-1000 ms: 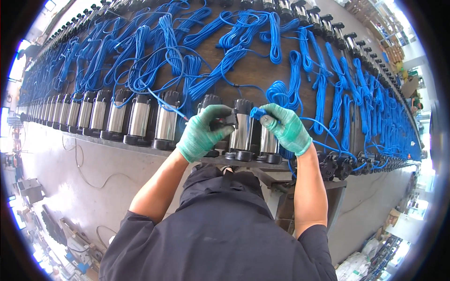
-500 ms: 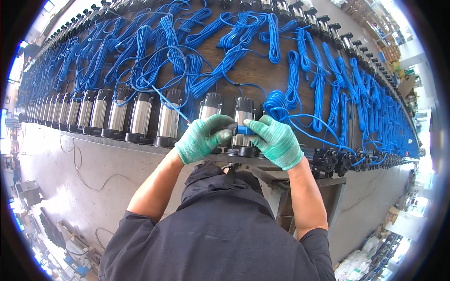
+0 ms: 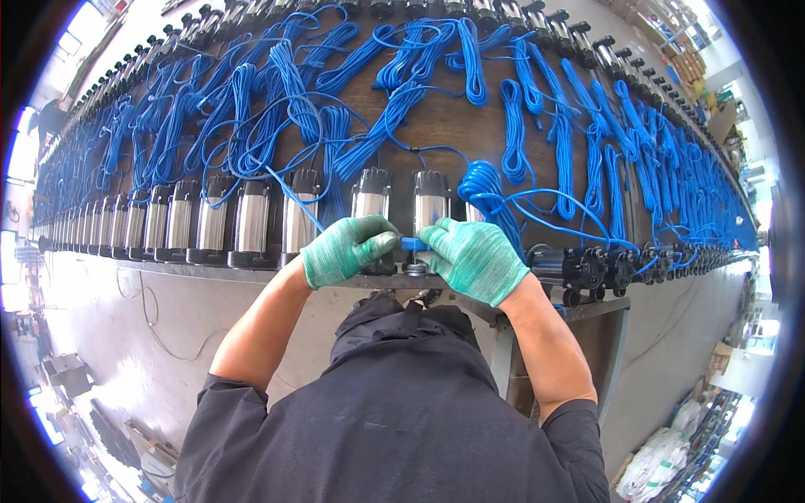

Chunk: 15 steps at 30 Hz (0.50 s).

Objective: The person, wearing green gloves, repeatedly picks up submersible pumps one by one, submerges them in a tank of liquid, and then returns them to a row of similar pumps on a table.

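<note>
My left hand (image 3: 349,251) and my right hand (image 3: 475,258), both in green knit gloves, meet over the near edge of the bench. A small blue block (image 3: 412,244) spans the gap between their fingertips. Both hands pinch it, one at each end, and the fingers cover its ends. Just behind the hands stand a silver motor (image 3: 371,199) with a black cap and another silver motor (image 3: 431,201). Beyond my right hand lies a coiled blue cable (image 3: 481,180).
Bundled blue cables (image 3: 384,126) cover much of the brown bench top (image 3: 457,134). Silver motors (image 3: 251,220) line the near edge to the left, and black-ended motors (image 3: 583,268) lie to the right. A thin cable (image 3: 153,323) trails on the floor.
Both hands have shifted slightly left in the view, still with the blue block between them. The dark piece seen at its left end earlier is now hidden by my left fingers.
</note>
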### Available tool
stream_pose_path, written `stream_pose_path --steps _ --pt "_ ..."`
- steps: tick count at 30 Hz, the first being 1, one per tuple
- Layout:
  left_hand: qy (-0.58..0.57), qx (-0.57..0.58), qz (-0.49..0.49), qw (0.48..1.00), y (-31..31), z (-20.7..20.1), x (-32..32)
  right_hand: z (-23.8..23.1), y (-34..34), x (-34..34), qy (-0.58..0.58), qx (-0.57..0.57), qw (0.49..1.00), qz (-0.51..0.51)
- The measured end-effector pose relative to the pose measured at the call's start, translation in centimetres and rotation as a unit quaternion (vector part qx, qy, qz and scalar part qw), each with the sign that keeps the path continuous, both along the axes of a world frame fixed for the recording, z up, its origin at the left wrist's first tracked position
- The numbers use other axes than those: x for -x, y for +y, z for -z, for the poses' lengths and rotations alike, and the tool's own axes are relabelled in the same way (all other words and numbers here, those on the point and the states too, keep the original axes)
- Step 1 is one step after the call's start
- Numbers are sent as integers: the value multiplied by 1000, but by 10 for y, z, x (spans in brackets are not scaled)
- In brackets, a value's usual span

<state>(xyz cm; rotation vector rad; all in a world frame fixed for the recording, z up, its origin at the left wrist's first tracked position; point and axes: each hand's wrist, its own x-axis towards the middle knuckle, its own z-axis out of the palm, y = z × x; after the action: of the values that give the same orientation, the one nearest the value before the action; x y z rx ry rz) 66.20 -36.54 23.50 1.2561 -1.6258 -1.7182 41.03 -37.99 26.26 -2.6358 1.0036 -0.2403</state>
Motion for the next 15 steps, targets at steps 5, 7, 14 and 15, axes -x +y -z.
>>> stream_pose_path --steps 5,7,14,15 --pt "-39 2 24 999 -7 -3 -1 9 1 0 -22 -3 1000 -6" --pt "-38 18 14 999 -7 -6 -1 14 2 1 -69 -20 997 22" --pt "-75 26 59 995 -8 -2 -3 8 8 -8 -73 -64 994 41" --pt "-35 -13 47 998 -8 1 -3 11 9 -10 -81 -70 993 50"
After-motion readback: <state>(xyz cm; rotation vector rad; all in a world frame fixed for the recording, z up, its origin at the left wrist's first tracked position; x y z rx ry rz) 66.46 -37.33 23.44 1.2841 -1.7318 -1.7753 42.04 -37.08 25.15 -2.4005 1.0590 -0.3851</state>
